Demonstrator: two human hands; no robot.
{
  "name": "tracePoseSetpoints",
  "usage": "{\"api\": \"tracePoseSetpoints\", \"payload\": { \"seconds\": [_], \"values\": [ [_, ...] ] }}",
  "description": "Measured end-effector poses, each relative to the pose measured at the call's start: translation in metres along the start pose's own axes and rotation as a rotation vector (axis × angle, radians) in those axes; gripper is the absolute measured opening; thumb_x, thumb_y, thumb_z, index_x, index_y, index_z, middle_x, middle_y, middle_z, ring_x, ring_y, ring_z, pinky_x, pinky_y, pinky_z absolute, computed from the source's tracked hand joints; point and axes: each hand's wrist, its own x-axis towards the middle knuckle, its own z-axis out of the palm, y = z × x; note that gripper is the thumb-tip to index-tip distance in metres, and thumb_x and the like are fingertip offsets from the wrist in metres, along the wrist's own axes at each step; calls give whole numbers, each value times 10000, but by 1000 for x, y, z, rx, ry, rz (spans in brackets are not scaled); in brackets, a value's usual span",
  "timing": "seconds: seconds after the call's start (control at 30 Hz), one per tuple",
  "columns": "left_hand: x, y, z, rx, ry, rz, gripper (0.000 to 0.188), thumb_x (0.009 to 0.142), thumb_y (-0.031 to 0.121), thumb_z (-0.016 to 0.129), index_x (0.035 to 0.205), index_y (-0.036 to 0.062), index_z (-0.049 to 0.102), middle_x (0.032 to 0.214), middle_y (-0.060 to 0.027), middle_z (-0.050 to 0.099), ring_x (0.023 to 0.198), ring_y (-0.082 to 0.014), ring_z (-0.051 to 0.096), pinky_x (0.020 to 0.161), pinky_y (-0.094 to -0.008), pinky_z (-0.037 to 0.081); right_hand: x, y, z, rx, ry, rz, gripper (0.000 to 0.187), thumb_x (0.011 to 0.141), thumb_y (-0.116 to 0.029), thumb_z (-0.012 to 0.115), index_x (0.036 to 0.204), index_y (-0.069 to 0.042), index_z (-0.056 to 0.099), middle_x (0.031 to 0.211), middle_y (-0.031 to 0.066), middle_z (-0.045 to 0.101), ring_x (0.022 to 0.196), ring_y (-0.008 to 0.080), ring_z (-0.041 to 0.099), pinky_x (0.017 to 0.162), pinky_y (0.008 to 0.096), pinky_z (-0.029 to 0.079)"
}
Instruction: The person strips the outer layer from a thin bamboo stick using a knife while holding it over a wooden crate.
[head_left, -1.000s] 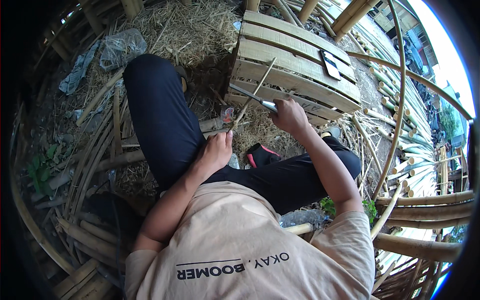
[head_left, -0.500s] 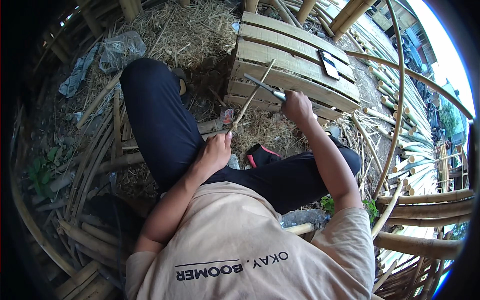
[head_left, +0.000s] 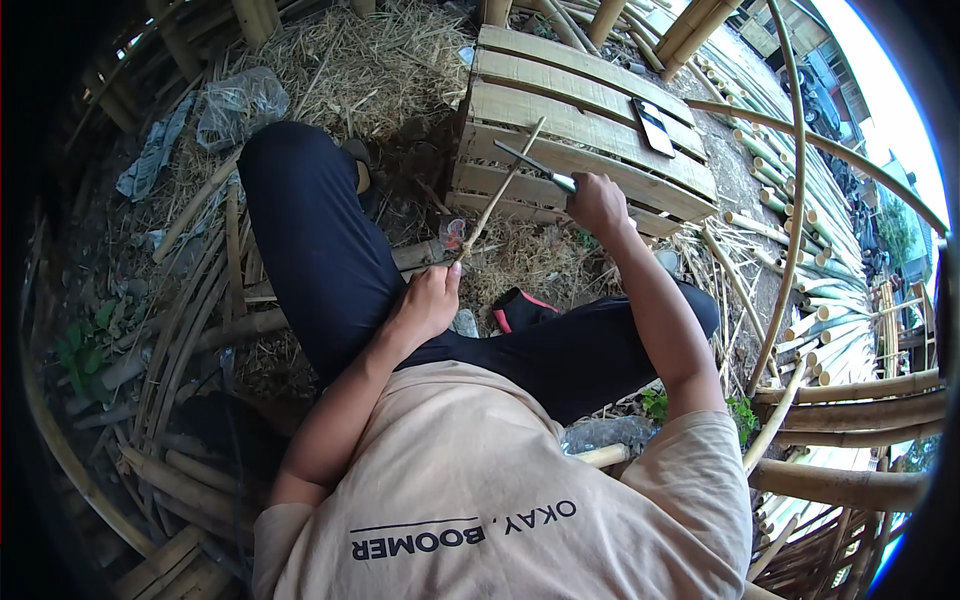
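My left hand (head_left: 431, 300) is closed around the lower end of a thin bamboo stick (head_left: 488, 208), which slants up and away to the right. In my right hand (head_left: 599, 205) is the handle of a knife (head_left: 540, 168). Its narrow blade points left and crosses the stick near the upper end, seemingly touching it. Behind the blade stands a slatted wooden crate (head_left: 560, 110), and the stick's tip shows against its slats. The fingers of my right hand partly hide the handle.
A phone (head_left: 654, 130) lies on the crate. Straw and shavings (head_left: 370, 70) cover the ground beyond my left knee, near a clear plastic bag (head_left: 240, 105). Bamboo poles (head_left: 790, 190) are stacked at the right. A black and pink item (head_left: 525, 310) lies between my legs.
The knife blade has tilted slightly and sits a little nearer the stick's tip, its flat face less visible. My left hand keeps its grip on the stick, almost unmoved.
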Motion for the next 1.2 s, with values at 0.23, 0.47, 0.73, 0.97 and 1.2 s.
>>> {"api": "tracePoseSetpoints", "payload": {
  "seconds": [0.23,0.47,0.73,0.97,1.2],
  "values": [
    [0,-5,1,18,6,9,494,1060,315,388,834,-47,637,834,-306,649,846,-490,633,748,-556,501,-22,-46,-3,74,-86,-202,214,731,-130,652,924,-57,710,793,241,690,778,430,688,757,502,565],
    [0,-4,3,23,28,-1,481,1055,315,408,840,-47,639,839,-306,649,849,-490,632,757,-550,501,11,2,1,1,37,74,215,769,-107,606,944,-69,726,869,253,705,836,420,701,778,494,568],
    [1,-11,5,12,40,12,499,1063,322,398,816,-49,622,794,-301,638,826,-497,627,716,-558,491,-12,-43,-13,61,-145,-106,249,745,-136,640,970,-65,720,859,258,699,838,432,692,795,506,565],
    [-1,-7,2,4,12,14,468,1061,309,404,852,-48,623,806,-299,639,835,-496,624,726,-557,488,-1,-30,-1,35,-85,-21,220,740,-113,628,931,-66,725,868,248,707,835,432,695,785,497,567],
    [0,-8,-1,-5,0,-4,487,1067,313,397,824,-49,615,787,-300,633,829,-497,622,719,-560,481,-1,-20,1,59,17,-33,219,751,-115,623,946,-72,714,855,253,701,823,427,693,786,502,562]
  ]
}}
